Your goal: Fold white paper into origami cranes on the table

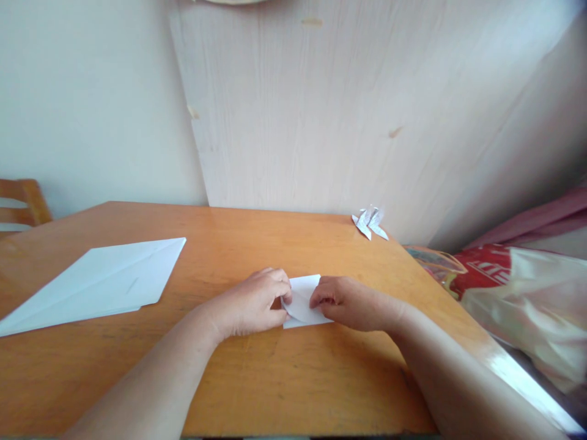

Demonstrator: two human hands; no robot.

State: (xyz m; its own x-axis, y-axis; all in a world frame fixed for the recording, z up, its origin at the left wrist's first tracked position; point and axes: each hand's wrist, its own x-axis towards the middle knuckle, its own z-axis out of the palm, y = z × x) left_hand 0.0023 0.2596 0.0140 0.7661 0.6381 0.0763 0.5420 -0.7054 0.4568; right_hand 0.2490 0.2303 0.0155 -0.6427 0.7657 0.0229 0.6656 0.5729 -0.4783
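Forearms (183, 354): nearest camera, from lower corners.
Small white paper (301, 300): just below frame centre, on the table (257, 385), part curved up.
Left hand (259, 302): nearly closed, holding paper's left edge.
Right hand (351, 299): fingers curled closed on paper's right side.
Risk: uneven pull might skew or crumple the paper.
Larger white sheets (114, 275): frame left, well apart.
Silvery folded pieces (369, 225): right of centre, table's far edge.
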